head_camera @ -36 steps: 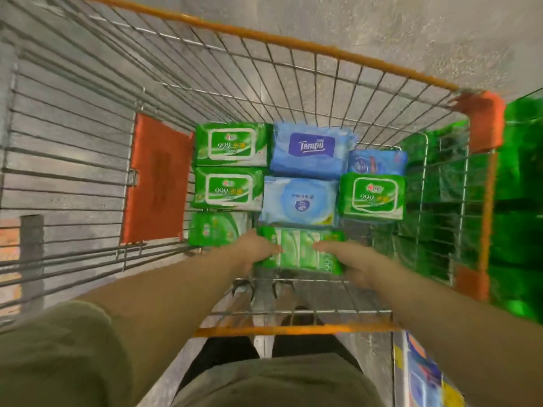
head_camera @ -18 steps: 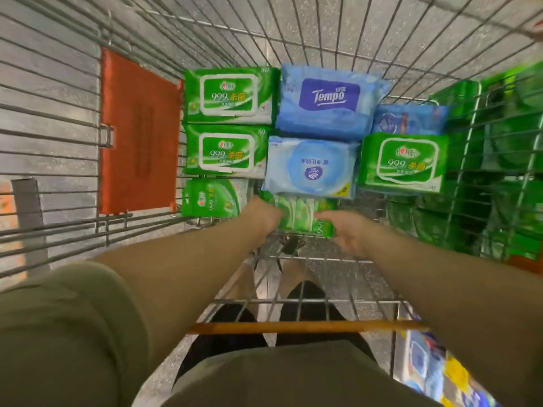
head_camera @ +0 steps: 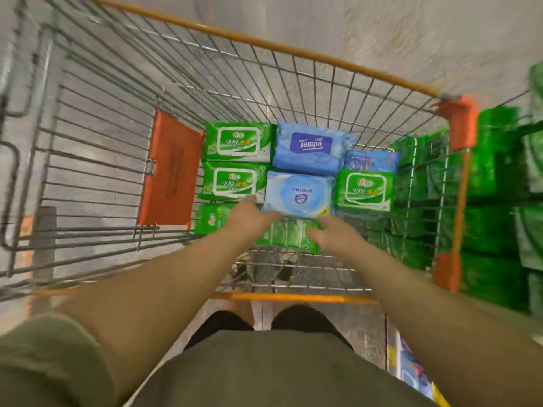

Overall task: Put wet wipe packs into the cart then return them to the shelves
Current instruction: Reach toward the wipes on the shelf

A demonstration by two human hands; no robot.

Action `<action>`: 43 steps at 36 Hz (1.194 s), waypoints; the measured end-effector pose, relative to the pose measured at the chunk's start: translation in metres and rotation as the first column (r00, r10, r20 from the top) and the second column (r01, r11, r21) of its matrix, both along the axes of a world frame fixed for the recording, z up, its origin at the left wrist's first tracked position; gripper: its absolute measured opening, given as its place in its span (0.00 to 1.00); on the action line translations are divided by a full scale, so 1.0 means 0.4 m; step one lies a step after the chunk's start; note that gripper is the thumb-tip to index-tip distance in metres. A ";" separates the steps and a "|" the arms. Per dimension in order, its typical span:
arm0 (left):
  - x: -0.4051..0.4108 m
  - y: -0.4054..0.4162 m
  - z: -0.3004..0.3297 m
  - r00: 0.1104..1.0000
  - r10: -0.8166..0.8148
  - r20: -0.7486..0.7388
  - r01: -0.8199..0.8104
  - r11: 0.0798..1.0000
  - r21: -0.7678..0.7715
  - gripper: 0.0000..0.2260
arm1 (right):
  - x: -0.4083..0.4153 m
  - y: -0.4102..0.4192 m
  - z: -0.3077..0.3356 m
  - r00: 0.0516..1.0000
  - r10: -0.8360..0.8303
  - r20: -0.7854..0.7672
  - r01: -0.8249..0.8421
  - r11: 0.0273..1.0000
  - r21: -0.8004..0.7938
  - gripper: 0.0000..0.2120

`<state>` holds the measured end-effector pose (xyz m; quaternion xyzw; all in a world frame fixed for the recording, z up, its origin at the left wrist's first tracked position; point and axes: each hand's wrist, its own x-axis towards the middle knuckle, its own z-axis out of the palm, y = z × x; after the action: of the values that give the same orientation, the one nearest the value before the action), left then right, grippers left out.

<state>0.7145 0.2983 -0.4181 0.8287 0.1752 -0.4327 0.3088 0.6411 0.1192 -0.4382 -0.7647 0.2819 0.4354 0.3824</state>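
Several wet wipe packs lie on the floor of the wire cart [head_camera: 293,83]. Three green 999 packs [head_camera: 238,141] [head_camera: 232,182] [head_camera: 364,189] lie there with a blue Tempo pack [head_camera: 311,146], a small blue pack [head_camera: 371,161] and a light blue pack [head_camera: 299,195]. A green multipack [head_camera: 289,235] lies nearest me. My right hand [head_camera: 332,233] holds its right end. My left hand [head_camera: 249,214] has its fingers stretched out, touching the lower left corner of the light blue pack. Another green pack [head_camera: 208,223] lies partly hidden under my left wrist.
An orange flap [head_camera: 170,168] hangs on the cart's left wall, and the orange handle bar [head_camera: 293,297] is close to my body. Shelves stacked with green packs [head_camera: 496,230] stand to the right of the cart. Grey floor surrounds the cart.
My left hand has left the green multipack's left end and moved up to the light blue pack. The right hand stays on the multipack. My head has risen, showing more of the cart.
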 end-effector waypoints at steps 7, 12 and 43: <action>0.010 0.012 0.184 0.978 -0.068 0.195 0.082 0.994 -0.068 0.39 | 0.015 -0.024 0.192 0.973 0.057 0.226 -0.033 0.994 -0.108 0.32; 0.011 0.022 0.322 0.920 -0.206 0.333 0.240 0.969 -0.065 0.40 | 0.040 -0.054 0.333 0.918 0.151 0.367 -0.061 0.967 -0.246 0.34; -0.024 0.100 0.930 0.311 -0.499 0.809 0.658 0.727 0.196 0.47 | -0.154 0.058 1.010 0.690 0.221 0.689 0.319 0.762 -0.564 0.34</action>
<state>0.7049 0.3381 -0.0460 0.9046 -0.3369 -0.0896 0.2453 0.5795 0.1425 -0.0342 -0.9462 0.2621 -0.0368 0.1859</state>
